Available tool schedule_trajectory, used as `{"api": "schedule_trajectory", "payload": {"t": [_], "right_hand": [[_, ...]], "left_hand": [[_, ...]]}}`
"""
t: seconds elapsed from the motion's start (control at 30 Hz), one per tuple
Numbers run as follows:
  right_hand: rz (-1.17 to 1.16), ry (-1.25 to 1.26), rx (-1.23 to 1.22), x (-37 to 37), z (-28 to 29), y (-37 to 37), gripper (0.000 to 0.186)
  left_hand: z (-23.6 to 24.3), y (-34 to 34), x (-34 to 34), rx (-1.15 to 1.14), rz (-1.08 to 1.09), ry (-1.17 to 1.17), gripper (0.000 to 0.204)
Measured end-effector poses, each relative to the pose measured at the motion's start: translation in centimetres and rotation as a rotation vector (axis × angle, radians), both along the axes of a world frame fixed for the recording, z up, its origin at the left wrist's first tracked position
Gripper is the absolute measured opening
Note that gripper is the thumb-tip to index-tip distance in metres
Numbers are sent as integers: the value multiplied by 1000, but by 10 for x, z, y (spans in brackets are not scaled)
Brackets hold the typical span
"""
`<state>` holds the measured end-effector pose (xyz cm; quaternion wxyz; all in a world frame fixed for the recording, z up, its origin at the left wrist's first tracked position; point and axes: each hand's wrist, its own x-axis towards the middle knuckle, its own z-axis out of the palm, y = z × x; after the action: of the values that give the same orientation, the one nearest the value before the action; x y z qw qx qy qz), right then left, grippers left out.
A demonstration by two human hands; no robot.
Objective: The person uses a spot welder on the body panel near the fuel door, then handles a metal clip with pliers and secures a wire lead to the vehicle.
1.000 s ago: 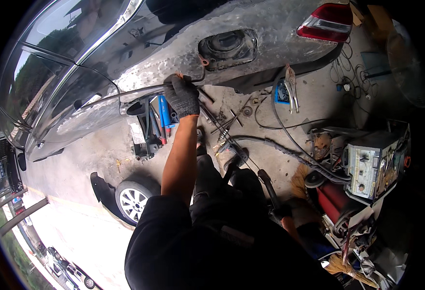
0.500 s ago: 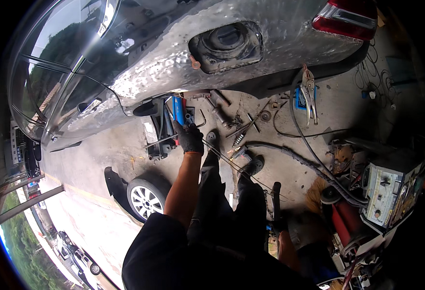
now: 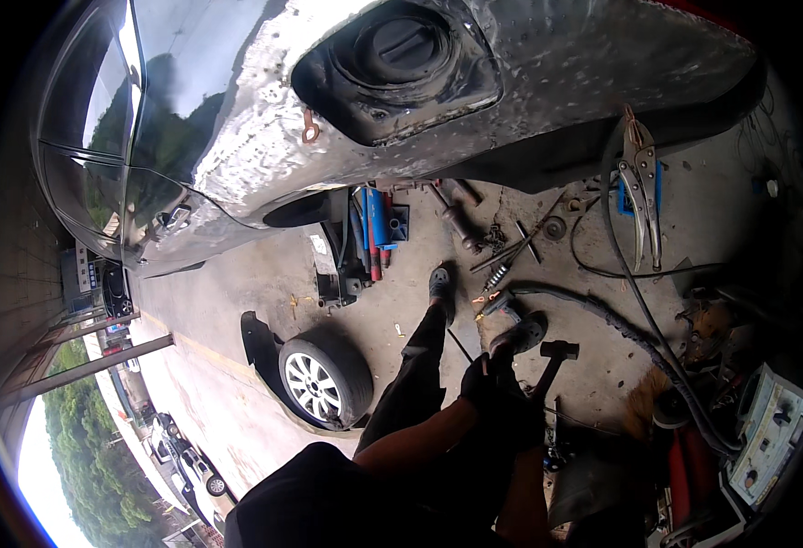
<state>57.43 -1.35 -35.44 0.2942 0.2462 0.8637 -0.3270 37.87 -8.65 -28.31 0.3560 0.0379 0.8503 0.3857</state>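
The left hand (image 3: 480,388) has its fingers curled round a thin rod (image 3: 459,345), which pokes out ahead and slightly left of them. Just beside it, the right hand (image 3: 524,422) seems closed on the handle of a hammer (image 3: 553,367), whose head sits ahead and right of both sets of fingers. Dark gloves merge with dark trousers, so the exact wrap is hard to tell. With the 2 hands this near, a careless swing could land the hammer on the left knuckles. A loose hold could let the rod slip — its far end lies near the left shoe (image 3: 442,285). Ahead and right of the fingers, a thick cable (image 3: 577,298) runs near the right shoe (image 3: 531,333); a short step could snag it. The spring (image 3: 495,277) ahead of the fingers could roll underfoot. Farther off — ahead and left — the car's bare, dented panel (image 3: 255,155) is clear of both tools.
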Motion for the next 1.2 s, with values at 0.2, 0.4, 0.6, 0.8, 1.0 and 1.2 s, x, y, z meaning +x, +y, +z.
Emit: {"api": "schedule_trajectory", "payload": {"t": [0.2,0.4,0.6,0.8,1.0,1.2], "right_hand": [[99,131,110,-3,-32,-25,25],[-230,54,-206,-117,73,21,33],[-297,-404,49,-155,132,36,41],[-207,-339,96,-141,55,58,46],[-297,-111,105,-163,19,98,30],[-197,-238,38,-194,-34,141,30]], "left_hand": [[78,16,-7,-79,-373,-140,23],[61,-26,-2,27,-694,-352,29],[1,-52,13,382,-662,-205,30],[63,32,-30,211,1053,-1435,33],[32,56,-49,145,593,-1273,37],[64,68,-103,-38,-287,382,35]]}}
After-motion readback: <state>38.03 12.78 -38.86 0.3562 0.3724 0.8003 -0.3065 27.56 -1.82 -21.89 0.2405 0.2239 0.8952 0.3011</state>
